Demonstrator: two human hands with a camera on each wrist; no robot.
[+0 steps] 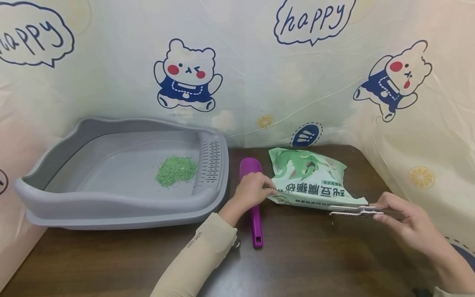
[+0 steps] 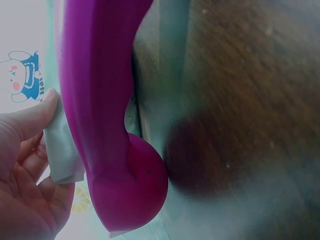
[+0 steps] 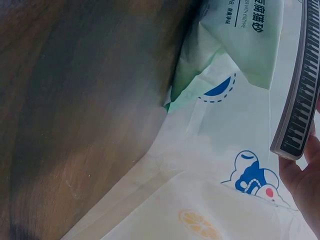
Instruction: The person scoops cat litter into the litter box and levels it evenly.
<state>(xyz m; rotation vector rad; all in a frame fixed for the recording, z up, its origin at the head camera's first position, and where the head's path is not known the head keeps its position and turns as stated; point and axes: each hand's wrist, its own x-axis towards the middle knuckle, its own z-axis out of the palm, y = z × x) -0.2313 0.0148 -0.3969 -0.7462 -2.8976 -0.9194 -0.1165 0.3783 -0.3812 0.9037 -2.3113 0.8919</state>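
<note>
A green-and-white bag of cat litter (image 1: 306, 175) lies on the table, its folded edge toward me. My left hand (image 1: 254, 189) pinches the left end of that edge; in the left wrist view the pale bag corner (image 2: 65, 145) sits between thumb and fingers. My right hand (image 1: 404, 218) grips a long, narrow clip (image 1: 356, 211) at the bag's right corner, its two thin arms spread apart. The right wrist view shows the clip's dark face (image 3: 302, 95) with a row of pale figures. Below my left hand lies a purple scoop (image 1: 256, 227), partly covered by it.
A large grey litter box (image 1: 122, 202) stands on the left, with a small heap of green litter pellets (image 1: 176, 170) and a slotted step at its right end. Printed sheeting (image 1: 237, 82) hangs behind and beside the brown table (image 1: 297, 255).
</note>
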